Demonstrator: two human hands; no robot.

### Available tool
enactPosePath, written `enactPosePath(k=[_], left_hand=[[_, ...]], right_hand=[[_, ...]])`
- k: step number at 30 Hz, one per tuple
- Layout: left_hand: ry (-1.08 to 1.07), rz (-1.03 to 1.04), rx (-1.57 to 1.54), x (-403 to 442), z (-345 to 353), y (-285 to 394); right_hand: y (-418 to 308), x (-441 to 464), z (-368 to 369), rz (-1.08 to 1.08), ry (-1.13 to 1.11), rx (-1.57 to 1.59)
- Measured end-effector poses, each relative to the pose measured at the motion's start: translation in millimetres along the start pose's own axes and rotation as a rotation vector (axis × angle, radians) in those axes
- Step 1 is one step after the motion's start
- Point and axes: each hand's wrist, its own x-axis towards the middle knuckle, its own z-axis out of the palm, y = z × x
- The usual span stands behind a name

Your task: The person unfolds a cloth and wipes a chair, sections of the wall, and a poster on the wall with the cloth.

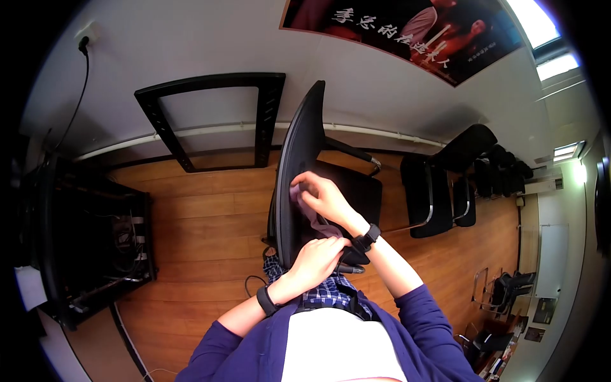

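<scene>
Mauve soft cloth strip [312, 218] sits between both hands, on the right-hand side of a tall, thin black panel with a curved edge [300, 143], above a black chair seat [361, 191]. Can't tell if panel is the chair's backrest or separate. Right hand [323, 197] has fingers curled, pinching the cloth's far end near the panel. Left hand [314, 260], closer to the body, has fingers bent at the near end; grip hidden, can't tell if closed on it. Step in hand, my read: handling the cloth beside the panel, strip spread between hands. Next move would call for a firm pinch at the far end and the slack kept under control. Long axis slants: far end points away from wearer, toward the panel; near end runs back and rightward to the left fingertips. Middle sags, bunched, not flat.
</scene>
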Motion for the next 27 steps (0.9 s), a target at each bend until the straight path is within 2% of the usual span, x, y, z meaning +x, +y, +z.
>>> enactPosePath(k=[2, 4, 5, 7, 10, 13, 15, 18, 20, 22, 24, 26, 27], left_hand=[[-0.032, 0.005, -0.001, -1.7, 1.6, 1.7], [-0.009, 0.010, 0.010, -0.9, 0.9, 1.9], [0.008, 0.002, 0.026, -0.2, -2.1, 3.3], [0.010, -0.043, 0.037, 1.0, -5.5, 4.4], [0.049, -0.062, 0.030, -0.3, -4.1, 8.6], [-0.084, -0.050, 0.010, -3.7, 1.5, 7.7], [-0.140, -0.050, 0.009, -4.4, -1.2, 11.3], [0.022, -0.037, 0.019, 2.4, -6.9, 11.3], [0.063, -0.107, 0.047, 8.6, -15.4, 14.9], [0.092, -0.090, 0.087, 9.7, -14.2, 10.1], [-0.123, -0.134, 0.150, 0.8, -10.8, 3.0], [-0.175, -0.103, 0.099, -13.5, 2.6, -4.1], [-0.220, -0.100, 0.075, -18.8, 6.8, -5.6]], right_hand=[[-6.3, -1.8, -6.4, 0.104, 0.122, 0.071], [-1.3, 9.3, -8.3, -0.104, 0.325, -0.008], [0.1, 15.8, -6.6, -0.155, 0.317, -0.039], [-8.0, 18.4, -3.0, -0.121, 0.246, -0.040], [-12.9, 11.9, -9.1, 0.058, 0.023, -0.058], [-12.0, -7.4, -11.0, 0.091, -0.120, -0.048], [-14.7, -9.0, -20.4, 0.073, 0.027, 0.013], [-19.8, 3.6, -31.4, 0.060, 0.184, 0.037], [-7.2, 15.1, -17.1, -0.143, 0.213, 0.026], [-6.0, 9.3, 1.0, -0.123, 0.109, 0.007], [2.1, -16.2, 6.2, 0.116, -0.084, 0.114], [36.6, -54.4, 19.3, 0.058, -0.272, 0.076], [43.3, -76.3, 23.0, 0.152, -0.351, 0.031]])
